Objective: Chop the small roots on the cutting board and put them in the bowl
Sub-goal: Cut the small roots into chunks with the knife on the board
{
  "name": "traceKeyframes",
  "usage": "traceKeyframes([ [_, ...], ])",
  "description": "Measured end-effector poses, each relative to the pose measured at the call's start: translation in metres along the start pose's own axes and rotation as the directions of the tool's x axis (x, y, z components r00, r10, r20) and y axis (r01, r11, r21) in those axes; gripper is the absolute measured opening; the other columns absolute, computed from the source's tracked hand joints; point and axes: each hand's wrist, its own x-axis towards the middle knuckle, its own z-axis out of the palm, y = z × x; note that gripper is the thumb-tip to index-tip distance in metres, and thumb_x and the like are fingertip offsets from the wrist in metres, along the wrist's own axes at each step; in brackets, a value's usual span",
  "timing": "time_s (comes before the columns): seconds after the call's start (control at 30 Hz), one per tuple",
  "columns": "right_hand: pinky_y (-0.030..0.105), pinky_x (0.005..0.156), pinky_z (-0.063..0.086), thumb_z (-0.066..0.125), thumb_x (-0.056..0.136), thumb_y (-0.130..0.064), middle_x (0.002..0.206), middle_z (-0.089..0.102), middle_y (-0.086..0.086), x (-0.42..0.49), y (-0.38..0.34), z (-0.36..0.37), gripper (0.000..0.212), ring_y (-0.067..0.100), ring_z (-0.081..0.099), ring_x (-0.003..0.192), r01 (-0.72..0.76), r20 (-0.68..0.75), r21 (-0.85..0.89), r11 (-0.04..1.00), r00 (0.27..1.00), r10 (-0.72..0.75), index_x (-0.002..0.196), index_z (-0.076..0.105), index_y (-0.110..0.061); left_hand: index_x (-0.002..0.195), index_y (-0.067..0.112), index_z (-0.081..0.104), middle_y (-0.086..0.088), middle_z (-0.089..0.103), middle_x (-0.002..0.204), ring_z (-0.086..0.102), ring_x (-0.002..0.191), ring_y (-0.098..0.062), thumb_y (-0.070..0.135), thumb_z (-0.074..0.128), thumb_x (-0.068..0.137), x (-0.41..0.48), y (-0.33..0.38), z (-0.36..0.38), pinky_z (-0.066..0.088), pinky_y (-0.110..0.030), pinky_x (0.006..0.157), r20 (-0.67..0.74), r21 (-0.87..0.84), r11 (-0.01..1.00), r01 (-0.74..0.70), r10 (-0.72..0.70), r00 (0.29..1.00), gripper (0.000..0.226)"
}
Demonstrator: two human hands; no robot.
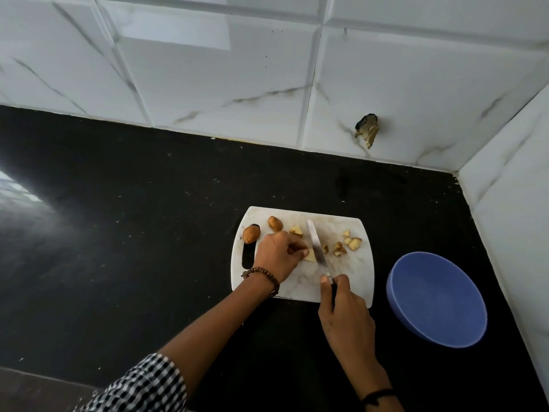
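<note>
On the cutting board (301, 288), the left grip (277, 254) pinches a root piece (310, 256). The right grip (346, 316) clamps the knife (316, 245), its blade beside that piece.

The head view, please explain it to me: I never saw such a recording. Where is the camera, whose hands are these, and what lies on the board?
No machine here. A person wears one camera on the head, so you look down at their own hands. On the black counter lies a white cutting board. The left hand pinches a root piece, and the right hand grips a knife with its blade against that piece. Two whole roots lie at the board's left end, chopped pieces at its right. The blue bowl beside the board is empty.
</note>
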Motion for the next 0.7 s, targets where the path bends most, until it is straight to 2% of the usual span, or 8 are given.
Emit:
traceKeyframes([
  [0.07,0.016,0.048,0.031,0.025,0.104,-0.049,0.073,0.057,-0.008,-0.002,-0.001,-0.001,0.027,0.003,0.055,0.063,-0.005,-0.014,-0.003,1.000,1.000,0.005,0.099,0.040,-0.028,0.097,0.019,0.074,0.005,0.071,0.094,0.063,0.084,-0.005,0.025,0.069,0.086,0.002,0.001,0.002,0.052,-0.023,0.084,0.005,0.015,1.000,0.007,-0.007,1.000,0.013],
  [0.13,0.016,0.049,0.033,0.026,0.104,-0.049,0.072,0.057,-0.008,-0.001,-0.001,0.000,0.027,0.004,0.056,0.063,-0.006,-0.032,-0.006,1.000,0.999,0.006,0.099,0.041,-0.028,0.096,0.019,0.074,0.004,0.072,0.092,0.064,0.083,-0.007,0.024,0.069,0.086,0.004,0.003,0.006,0.054,-0.026,0.084,0.005,0.021,1.000,0.012,-0.012,1.000,0.013],
  [0.27,0.025,0.063,0.052,0.027,0.104,-0.049,0.075,0.056,-0.009,0.005,-0.002,0.004,0.026,0.005,0.057,0.065,-0.014,-0.034,-0.038,0.999,0.999,0.012,0.103,0.042,-0.028,0.096,0.018,0.074,0.003,0.072,0.092,0.065,0.084,-0.009,0.021,0.068,0.086,0.009,0.005,0.014,0.055,-0.031,0.085,0.003,0.013,1.000,0.016,-0.016,1.000,0.012],
  [0.33,0.029,0.068,0.056,0.027,0.104,-0.049,0.076,0.056,-0.010,0.007,-0.003,0.005,0.029,0.005,0.058,0.066,-0.002,-0.046,-0.081,0.997,0.999,-0.002,0.108,0.043,-0.026,0.095,0.017,0.075,0.002,0.072,0.091,0.065,0.083,-0.010,0.020,0.068,0.086,0.009,0.004,0.016,0.055,-0.032,0.085,-0.002,0.010,1.000,0.016,-0.016,1.000,0.011],
  [0.5,0.027,0.072,0.056,0.025,0.105,-0.047,0.094,0.067,-0.005,0.007,-0.005,0.007,0.042,0.009,0.066,0.081,0.027,-0.034,-0.188,0.982,0.999,-0.034,0.135,0.040,-0.023,0.094,0.017,0.075,0.001,0.072,0.090,0.065,0.083,-0.012,0.018,0.069,0.086,0.009,0.002,0.017,0.055,-0.032,0.084,-0.011,0.013,1.000,0.009,-0.009,1.000,0.010],
  [0.7,0.022,0.063,0.052,0.024,0.106,-0.047,0.089,0.067,-0.006,0.008,-0.010,0.006,0.045,0.007,0.062,0.071,0.070,-0.016,-0.252,0.965,0.997,-0.076,0.143,0.035,-0.023,0.094,0.018,0.075,0.002,0.072,0.089,0.065,0.083,-0.012,0.018,0.070,0.085,0.010,-0.001,0.019,0.056,-0.033,0.083,-0.010,-0.003,1.000,0.011,-0.011,1.000,0.011],
])
